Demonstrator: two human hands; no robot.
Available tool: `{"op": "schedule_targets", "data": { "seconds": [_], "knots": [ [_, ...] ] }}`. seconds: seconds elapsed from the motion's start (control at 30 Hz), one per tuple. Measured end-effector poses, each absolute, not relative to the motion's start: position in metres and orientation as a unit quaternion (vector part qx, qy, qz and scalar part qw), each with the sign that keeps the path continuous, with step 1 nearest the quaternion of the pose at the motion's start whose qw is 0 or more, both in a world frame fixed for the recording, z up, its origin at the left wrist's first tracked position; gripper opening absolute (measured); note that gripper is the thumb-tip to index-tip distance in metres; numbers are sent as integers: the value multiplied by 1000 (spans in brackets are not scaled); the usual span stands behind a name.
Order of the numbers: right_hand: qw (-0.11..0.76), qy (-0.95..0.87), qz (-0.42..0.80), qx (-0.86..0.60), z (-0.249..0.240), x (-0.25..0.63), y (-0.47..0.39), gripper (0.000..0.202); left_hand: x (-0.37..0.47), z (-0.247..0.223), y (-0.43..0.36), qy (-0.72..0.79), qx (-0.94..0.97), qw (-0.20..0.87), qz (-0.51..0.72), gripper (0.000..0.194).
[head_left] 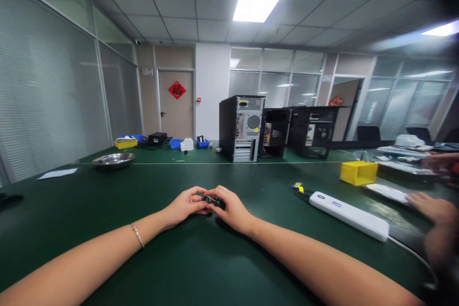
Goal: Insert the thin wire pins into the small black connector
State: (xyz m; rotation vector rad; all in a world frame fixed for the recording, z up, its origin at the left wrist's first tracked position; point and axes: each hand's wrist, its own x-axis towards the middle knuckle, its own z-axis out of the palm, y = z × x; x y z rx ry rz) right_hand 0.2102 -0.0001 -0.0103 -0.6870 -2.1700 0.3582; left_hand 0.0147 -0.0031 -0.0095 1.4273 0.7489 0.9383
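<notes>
Just above the green table (172, 267), at its middle, my left hand (186, 206) and my right hand (231, 208) meet around a small dark part with green on it (217, 202). The fingertips of both hands pinch it, the left ones at its left end and the right ones on its right side. Fingers hide much of the part, and it is too small to identify. A bracelet (136, 235) circles my left wrist.
A white power strip (347, 215) with a cable lies to the right, near a yellow bin (358, 173). Another person's hands (430, 205) are at the far right. A metal bowl (114, 160) sits at left. Computer cases (229, 129) stand at the back.
</notes>
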Motion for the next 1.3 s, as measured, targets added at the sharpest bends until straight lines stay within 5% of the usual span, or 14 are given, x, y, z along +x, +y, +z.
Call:
{"op": "schedule_targets", "data": {
  "seconds": [0.4, 1.3],
  "knots": [
    [434, -840, 172, -276, -12, 208, 4, 38, 15, -9, -3, 317, 648, 544, 428, 45],
    [385, -863, 90, -315, -11, 209, -1, 26, 9, -10, 4, 352, 682, 472, 433, 43]
  ]
}}
